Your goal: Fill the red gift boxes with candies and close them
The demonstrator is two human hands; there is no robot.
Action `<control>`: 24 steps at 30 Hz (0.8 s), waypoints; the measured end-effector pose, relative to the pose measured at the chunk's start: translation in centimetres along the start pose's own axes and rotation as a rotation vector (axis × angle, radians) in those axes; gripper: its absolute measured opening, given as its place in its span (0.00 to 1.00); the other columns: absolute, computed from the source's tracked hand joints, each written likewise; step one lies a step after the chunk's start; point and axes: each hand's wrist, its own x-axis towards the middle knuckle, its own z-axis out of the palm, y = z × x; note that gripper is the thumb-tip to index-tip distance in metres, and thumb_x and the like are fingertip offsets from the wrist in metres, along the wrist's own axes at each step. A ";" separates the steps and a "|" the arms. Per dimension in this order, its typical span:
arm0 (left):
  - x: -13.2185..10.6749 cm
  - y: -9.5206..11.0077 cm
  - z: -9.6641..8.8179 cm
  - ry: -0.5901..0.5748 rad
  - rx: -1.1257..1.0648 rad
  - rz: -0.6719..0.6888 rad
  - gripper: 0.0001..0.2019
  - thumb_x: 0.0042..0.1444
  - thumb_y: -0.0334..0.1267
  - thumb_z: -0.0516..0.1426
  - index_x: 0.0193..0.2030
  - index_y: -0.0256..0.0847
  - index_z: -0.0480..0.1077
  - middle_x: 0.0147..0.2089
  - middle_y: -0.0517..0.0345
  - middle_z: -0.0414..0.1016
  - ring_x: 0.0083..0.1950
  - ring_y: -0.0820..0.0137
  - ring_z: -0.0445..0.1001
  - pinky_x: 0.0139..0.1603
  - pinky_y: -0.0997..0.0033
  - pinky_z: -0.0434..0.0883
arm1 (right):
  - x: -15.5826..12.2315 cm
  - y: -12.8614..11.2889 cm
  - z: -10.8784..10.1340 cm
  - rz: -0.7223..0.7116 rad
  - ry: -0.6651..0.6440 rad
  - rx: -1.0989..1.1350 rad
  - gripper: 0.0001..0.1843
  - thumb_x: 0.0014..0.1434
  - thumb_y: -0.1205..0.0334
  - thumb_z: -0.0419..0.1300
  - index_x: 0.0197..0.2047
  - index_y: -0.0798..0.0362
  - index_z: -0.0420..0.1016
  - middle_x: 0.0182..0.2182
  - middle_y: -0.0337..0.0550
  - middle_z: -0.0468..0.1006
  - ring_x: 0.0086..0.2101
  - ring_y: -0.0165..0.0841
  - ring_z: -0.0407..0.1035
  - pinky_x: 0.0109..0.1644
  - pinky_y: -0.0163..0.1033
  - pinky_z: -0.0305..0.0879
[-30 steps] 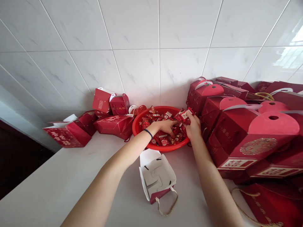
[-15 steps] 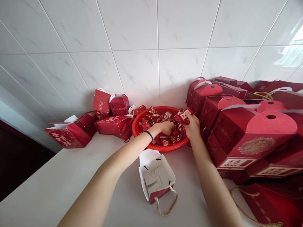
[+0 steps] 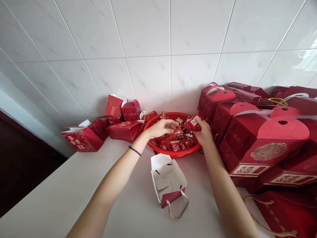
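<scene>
A red plastic basin point(image 3: 179, 154) full of small red-wrapped sweets point(image 3: 175, 145) stands against the wall. Over its left part is my left hand point(image 3: 162, 128), fingers loosely curved and apart, with nothing visible in them. At the basin's right rim, my right hand point(image 3: 204, 131) grips red candy packets point(image 3: 193, 121), one bearing a white label. In front of the basin sits an open gift box point(image 3: 168, 180), white inside, with a twisted rope handle point(image 3: 182, 211) hanging toward me. No sweets show inside that box.
Stacked red gift boxes point(image 3: 262, 142) crowd the right side of the white table point(image 3: 119, 205). Another red box point(image 3: 284, 211) with a rope handle lies at front right. Several red boxes point(image 3: 126, 129) stand at back left. A tiled wall point(image 3: 148, 79) closes off the back.
My left hand has risen out of the sweets and moved left, its fingers loosening. My right hand still grips the packets at the basin's right rim. The view has shifted slightly.
</scene>
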 end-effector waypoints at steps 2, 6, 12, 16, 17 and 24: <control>-2.3 1.0 0.0 -0.036 -0.030 -0.003 0.19 0.53 0.30 0.60 0.53 0.35 0.73 0.47 0.50 0.79 0.49 0.67 0.77 0.51 0.65 0.73 | -0.8 -0.6 0.6 0.037 -0.052 -0.012 0.15 0.44 0.59 0.72 0.35 0.53 0.75 0.27 0.34 0.79 0.27 0.30 0.72 0.32 0.36 0.73; -7.0 3.1 0.4 -0.170 0.080 -0.022 0.17 0.55 0.32 0.61 0.52 0.38 0.74 0.49 0.50 0.79 0.46 0.68 0.78 0.49 0.65 0.74 | -3.5 -2.3 2.2 0.066 -0.263 -0.094 0.17 0.47 0.57 0.71 0.40 0.53 0.78 0.29 0.36 0.80 0.28 0.31 0.74 0.34 0.38 0.73; -11.4 4.2 0.9 -0.103 0.483 -0.065 0.12 0.59 0.37 0.58 0.47 0.39 0.78 0.50 0.50 0.76 0.45 0.67 0.77 0.47 0.68 0.73 | -8.2 -4.4 3.9 0.145 -0.570 -0.304 0.23 0.46 0.56 0.73 0.45 0.55 0.80 0.32 0.40 0.81 0.32 0.32 0.74 0.37 0.36 0.70; -12.8 3.9 1.0 -0.170 0.568 -0.160 0.14 0.58 0.42 0.60 0.48 0.42 0.79 0.52 0.51 0.75 0.45 0.66 0.77 0.47 0.70 0.72 | -10.9 -5.2 4.7 0.161 -0.876 -0.621 0.15 0.55 0.55 0.68 0.42 0.57 0.80 0.31 0.39 0.78 0.30 0.28 0.69 0.36 0.33 0.65; -13.0 3.8 1.0 -0.202 0.555 -0.176 0.14 0.57 0.42 0.61 0.49 0.42 0.78 0.54 0.52 0.75 0.45 0.66 0.77 0.46 0.71 0.72 | -11.4 -5.3 4.9 0.154 -0.933 -0.718 0.14 0.57 0.54 0.66 0.40 0.57 0.80 0.29 0.38 0.76 0.29 0.28 0.67 0.35 0.32 0.63; -13.8 2.7 0.6 -0.331 0.501 -0.234 0.21 0.53 0.40 0.62 0.54 0.41 0.74 0.51 0.52 0.79 0.47 0.65 0.79 0.43 0.74 0.71 | -13.1 -4.7 5.7 0.005 -0.993 -1.114 0.13 0.58 0.53 0.63 0.33 0.56 0.75 0.26 0.34 0.69 0.27 0.26 0.58 0.31 0.32 0.54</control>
